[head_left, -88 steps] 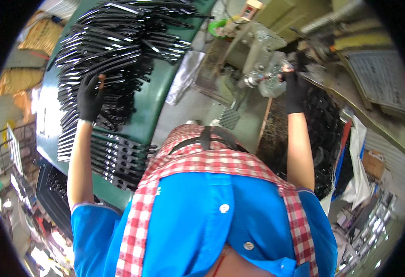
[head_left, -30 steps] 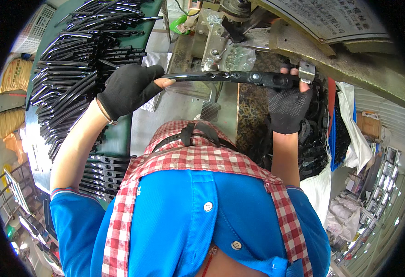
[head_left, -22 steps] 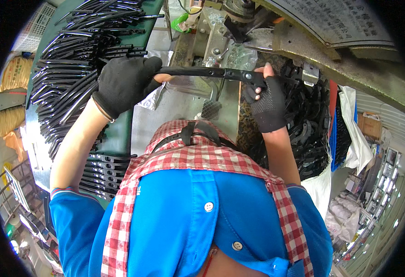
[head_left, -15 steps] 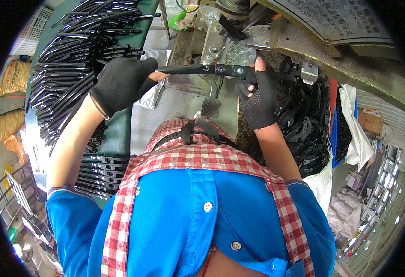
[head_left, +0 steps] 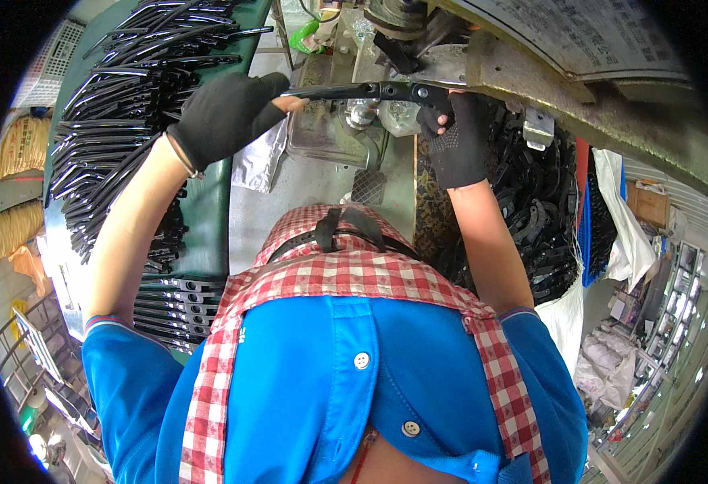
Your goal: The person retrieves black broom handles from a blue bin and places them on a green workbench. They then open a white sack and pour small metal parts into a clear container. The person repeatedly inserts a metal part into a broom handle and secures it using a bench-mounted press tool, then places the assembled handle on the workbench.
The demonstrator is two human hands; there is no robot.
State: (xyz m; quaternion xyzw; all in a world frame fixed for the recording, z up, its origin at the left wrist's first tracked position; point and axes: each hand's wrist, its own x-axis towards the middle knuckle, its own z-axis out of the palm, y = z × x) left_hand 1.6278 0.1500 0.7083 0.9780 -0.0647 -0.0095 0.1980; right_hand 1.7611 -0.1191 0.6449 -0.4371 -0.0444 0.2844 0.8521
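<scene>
A black jointed metal bar [head_left: 339, 92] spans the gap between my hands, with a round silver rivet toward its right end. My left hand [head_left: 229, 119], in a black fingerless glove, is closed on the bar's slim left end, the bare thumb tip lying along it. My gloved right hand [head_left: 457, 145] grips the wider right end, its fingers curled beneath. That end is partly hidden by the hand. Just beyond the bar is the machine's worn metal bed [head_left: 439, 64], under a round greasy press head [head_left: 398, 18].
Black bent bars [head_left: 120, 133] lie piled on the green table [head_left: 209, 210] at left. Several flat holed bars [head_left: 181, 306] are stacked nearer. Black metal parts [head_left: 539, 218] fill a sack at right. A foot pedal [head_left: 368, 187] sits below. The machine's beam [head_left: 596, 121] overhangs the right.
Both hands have moved farther from my body, carrying the bar toward the machine bed. The left hand has also shifted slightly right.
</scene>
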